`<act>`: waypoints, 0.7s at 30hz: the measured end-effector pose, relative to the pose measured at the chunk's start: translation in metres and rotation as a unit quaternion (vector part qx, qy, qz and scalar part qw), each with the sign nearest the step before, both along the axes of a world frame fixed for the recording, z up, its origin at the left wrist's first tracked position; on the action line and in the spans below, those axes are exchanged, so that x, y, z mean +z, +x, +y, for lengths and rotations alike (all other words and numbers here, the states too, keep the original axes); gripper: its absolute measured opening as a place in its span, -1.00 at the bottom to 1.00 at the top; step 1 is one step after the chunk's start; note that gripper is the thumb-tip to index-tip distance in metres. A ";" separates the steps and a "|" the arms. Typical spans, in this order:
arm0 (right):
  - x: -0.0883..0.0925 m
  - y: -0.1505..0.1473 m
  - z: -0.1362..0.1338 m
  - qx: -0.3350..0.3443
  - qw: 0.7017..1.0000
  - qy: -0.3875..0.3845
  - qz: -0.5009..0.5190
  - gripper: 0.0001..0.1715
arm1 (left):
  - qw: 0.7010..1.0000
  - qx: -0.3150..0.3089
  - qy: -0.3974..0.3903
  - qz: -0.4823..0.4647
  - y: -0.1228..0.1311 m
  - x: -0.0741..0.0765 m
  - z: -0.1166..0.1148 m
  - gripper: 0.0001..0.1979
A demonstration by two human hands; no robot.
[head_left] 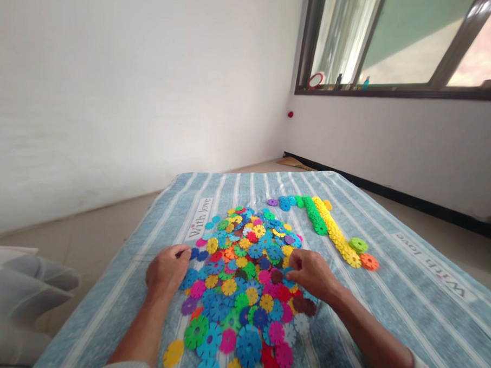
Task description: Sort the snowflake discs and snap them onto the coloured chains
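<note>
A large heap of colourful plastic snowflake discs is spread over the striped cloth. My left hand rests at the heap's left edge with its fingers curled together. Its fingertips are beside a dark blue disc; whether they grip anything is hidden. On the heap's right side my right hand has its fingers bent in a pinch, close to a dark brown disc. I cannot make out what, if anything, is in that pinch.
Right of the heap lie a row of stacked yellow discs and a row of green discs. Lime and orange discs sit at the near end, with blue discs at the far end. A striped blue cloth covers the surface.
</note>
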State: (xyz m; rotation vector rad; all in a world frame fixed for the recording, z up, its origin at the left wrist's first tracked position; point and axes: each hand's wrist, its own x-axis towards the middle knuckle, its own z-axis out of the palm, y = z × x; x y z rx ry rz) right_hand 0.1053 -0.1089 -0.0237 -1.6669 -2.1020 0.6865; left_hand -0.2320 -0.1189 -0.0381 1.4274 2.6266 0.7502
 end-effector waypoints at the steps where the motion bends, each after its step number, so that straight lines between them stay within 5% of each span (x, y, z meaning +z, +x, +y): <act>1: 0.000 0.000 0.000 0.006 1.000 -0.004 0.013 -0.81 | 1.000 -0.001 0.000 0.001 0.000 0.000 0.000 -0.71; 14: -0.003 0.003 0.008 0.034 0.991 0.009 0.131 -0.89 | 0.999 0.006 -0.050 -0.007 -0.006 0.003 0.001 -0.69; 21: 0.008 0.030 0.083 -0.022 0.993 0.111 0.040 -0.82 | 0.997 0.005 -0.071 -0.014 -0.004 0.009 -0.001 -0.60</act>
